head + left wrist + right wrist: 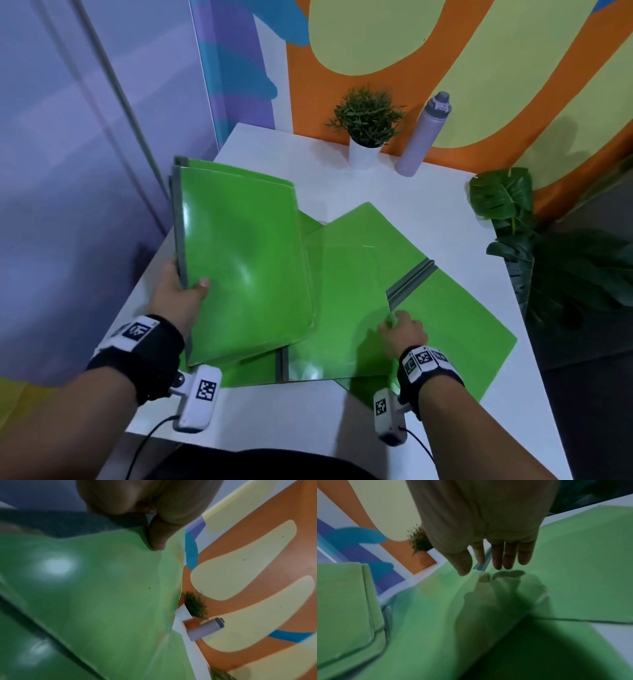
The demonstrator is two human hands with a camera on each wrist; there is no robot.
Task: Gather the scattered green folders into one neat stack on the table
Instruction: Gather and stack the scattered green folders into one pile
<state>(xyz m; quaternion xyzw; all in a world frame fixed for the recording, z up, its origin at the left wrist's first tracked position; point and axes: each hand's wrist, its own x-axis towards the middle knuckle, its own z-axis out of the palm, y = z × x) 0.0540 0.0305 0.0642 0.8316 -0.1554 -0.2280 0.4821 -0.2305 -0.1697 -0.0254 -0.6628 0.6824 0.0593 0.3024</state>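
Head view: left hand (178, 291) grips a raised bundle of green folders (243, 260), collecting mid-way; more folders (428, 325) lie on the tabletop (445, 205). Right wrist view: right hand (488, 534) hovers with relaxed, straight fingers (498, 555), so picking up that loose spine looks next.

Head view: we look steeply down at white table (445, 212), mural wall along top of frame. Wrist views: we sit close behind fingers, low over green folders (573, 574). All three share potted plant (364, 130); head and left wrist share purple bottle (205, 628).
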